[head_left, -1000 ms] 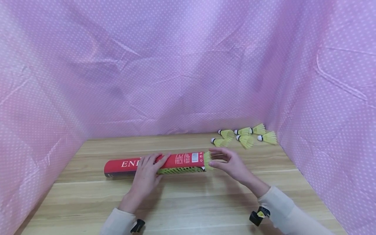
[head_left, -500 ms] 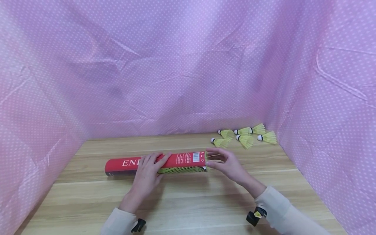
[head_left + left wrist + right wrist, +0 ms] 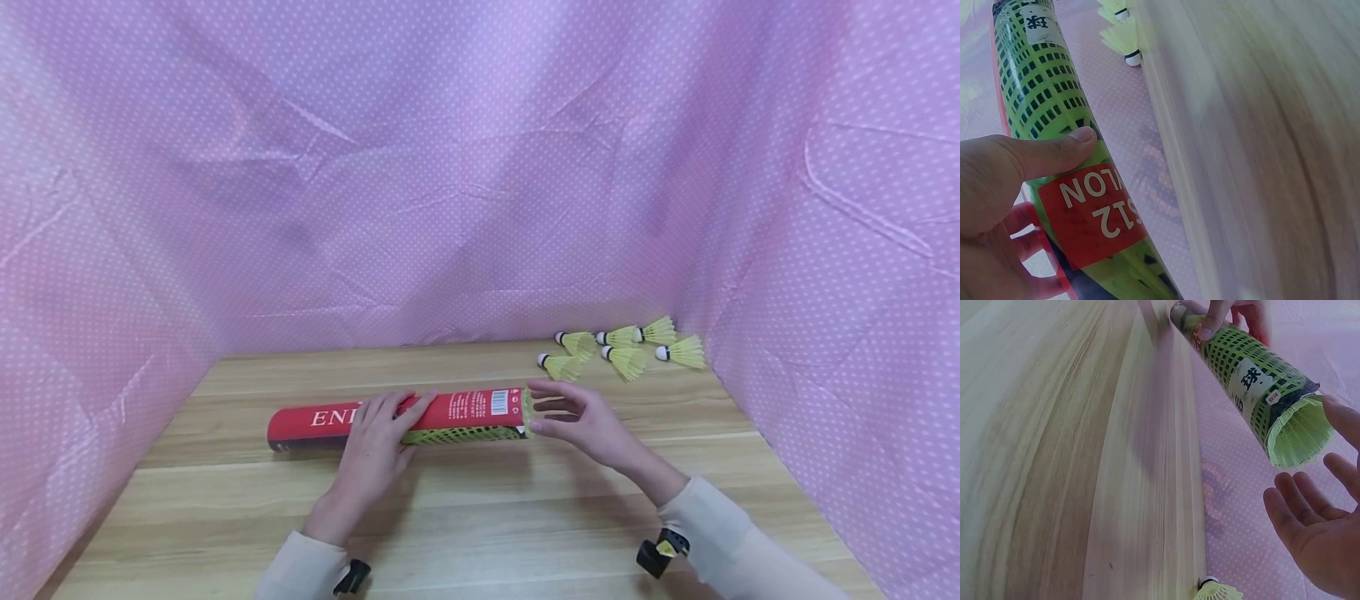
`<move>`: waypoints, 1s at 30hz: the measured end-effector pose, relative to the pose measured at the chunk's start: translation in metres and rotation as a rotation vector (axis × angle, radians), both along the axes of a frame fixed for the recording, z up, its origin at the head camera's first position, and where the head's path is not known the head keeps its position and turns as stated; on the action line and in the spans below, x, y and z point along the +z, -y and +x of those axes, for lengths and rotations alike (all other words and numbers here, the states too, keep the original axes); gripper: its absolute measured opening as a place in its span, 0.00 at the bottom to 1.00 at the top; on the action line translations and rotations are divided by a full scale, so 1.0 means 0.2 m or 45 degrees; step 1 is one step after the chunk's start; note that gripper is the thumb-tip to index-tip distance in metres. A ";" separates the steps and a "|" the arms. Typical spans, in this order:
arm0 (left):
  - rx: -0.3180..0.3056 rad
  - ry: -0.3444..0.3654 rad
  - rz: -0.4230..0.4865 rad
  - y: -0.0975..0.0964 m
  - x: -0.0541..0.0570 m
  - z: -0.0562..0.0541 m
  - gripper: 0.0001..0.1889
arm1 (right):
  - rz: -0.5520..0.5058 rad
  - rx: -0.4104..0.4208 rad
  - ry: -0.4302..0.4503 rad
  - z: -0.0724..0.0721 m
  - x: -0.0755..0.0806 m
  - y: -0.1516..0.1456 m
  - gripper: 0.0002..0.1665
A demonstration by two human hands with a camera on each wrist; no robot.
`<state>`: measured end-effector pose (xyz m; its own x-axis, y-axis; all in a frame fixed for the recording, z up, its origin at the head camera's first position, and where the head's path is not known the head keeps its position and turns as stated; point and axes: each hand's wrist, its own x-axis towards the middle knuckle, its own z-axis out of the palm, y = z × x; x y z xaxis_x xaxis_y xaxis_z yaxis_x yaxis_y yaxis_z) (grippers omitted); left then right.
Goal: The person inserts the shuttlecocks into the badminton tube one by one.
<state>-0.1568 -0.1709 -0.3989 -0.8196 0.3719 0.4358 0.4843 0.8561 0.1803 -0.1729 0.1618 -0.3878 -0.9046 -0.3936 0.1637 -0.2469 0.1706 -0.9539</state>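
Note:
My left hand (image 3: 375, 450) grips a red shuttlecock tube (image 3: 465, 408) around its middle, holding it sideways above the table. In the left wrist view the thumb (image 3: 1060, 150) lies across the tube's clear, green-patterned side, and yellow-green shuttlecocks show through lower down. At the tube's right-hand mouth, the skirt rim of a yellow shuttlecock (image 3: 1300, 434) sticks out slightly. Just beyond that mouth is my right hand (image 3: 592, 425), fingers spread and holding nothing. Its thumb (image 3: 1344, 422) comes right up to the rim in the right wrist view.
Several loose yellow shuttlecocks with white corks, one of them a shuttlecock (image 3: 682, 352) at the far right, lie at the back right of the wooden table (image 3: 480, 517). A pink dotted cloth (image 3: 465, 208) hangs behind the table and along both sides.
The shuttlecock at the tube's mouth has gone deeper in, leaving only its rim out. My right hand moved left with it, then back slightly right. The left hand keeps its grip.

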 end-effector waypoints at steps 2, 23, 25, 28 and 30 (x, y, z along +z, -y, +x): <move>-0.002 0.001 0.003 0.00 0.00 0.00 0.51 | -0.010 0.008 0.005 0.00 0.00 0.00 0.35; 0.002 0.006 0.008 0.00 0.01 -0.01 0.51 | -0.059 0.012 -0.003 -0.02 -0.02 0.04 0.34; 0.003 0.004 0.003 0.00 0.01 -0.01 0.51 | -0.056 0.006 -0.001 -0.02 -0.02 0.05 0.33; 0.003 0.000 -0.005 0.00 0.01 -0.01 0.50 | -0.049 -0.004 -0.001 -0.01 -0.01 0.05 0.33; 0.005 0.000 -0.008 0.01 0.01 -0.01 0.50 | -0.046 -0.007 -0.003 -0.01 -0.01 0.06 0.33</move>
<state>-0.1592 -0.1721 -0.3970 -0.8210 0.3716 0.4335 0.4812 0.8589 0.1752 -0.1757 0.1501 -0.3902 -0.9064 -0.3822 0.1799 -0.2483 0.1376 -0.9589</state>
